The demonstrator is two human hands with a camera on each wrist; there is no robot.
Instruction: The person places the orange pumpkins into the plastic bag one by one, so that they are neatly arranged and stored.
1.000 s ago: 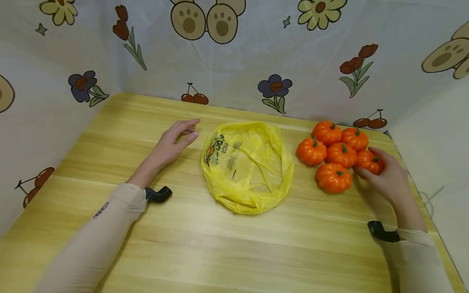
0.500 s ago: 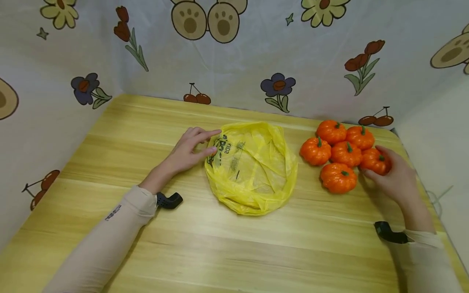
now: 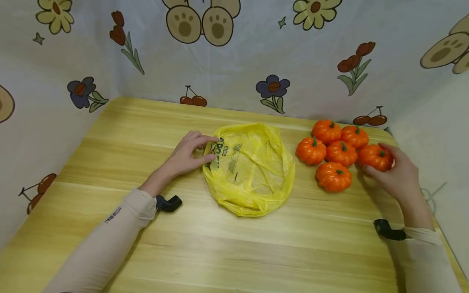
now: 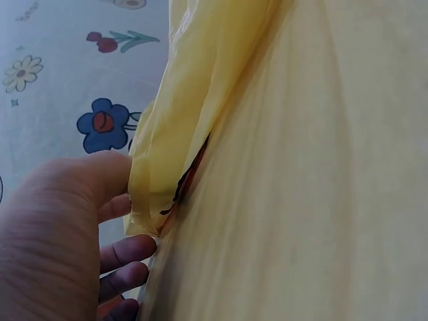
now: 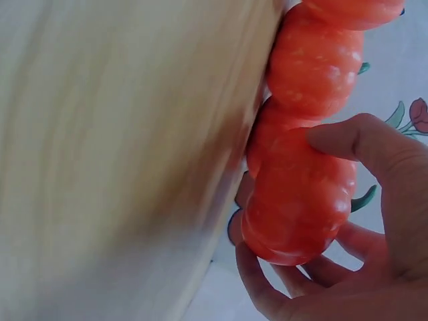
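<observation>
A round-spread yellow plastic bag (image 3: 256,171) with dark print lies with its mouth up on the wooden table (image 3: 227,252). My left hand (image 3: 187,156) is at its left rim, the thumb and index finger apart and overlapping the edge. In the left wrist view the upper fingers pass behind the bag's rim (image 4: 144,194), and the other fingertips sit just outside it. My right hand (image 3: 399,175) grips a small orange pumpkin (image 3: 374,157) between thumb and fingers. The right wrist view shows this pumpkin (image 5: 297,200) tilted, its green stem pointing away to the right.
Several more orange pumpkins (image 3: 334,177) are clustered right of the bag, just left of the gripped one. Patterned cloth (image 3: 234,73) hangs behind the table. Black wrist devices (image 3: 168,203) stick out from both sleeves.
My left hand has moved right from beside the bag to its left rim. My right hand has drawn its pumpkin slightly up and away from the cluster.
</observation>
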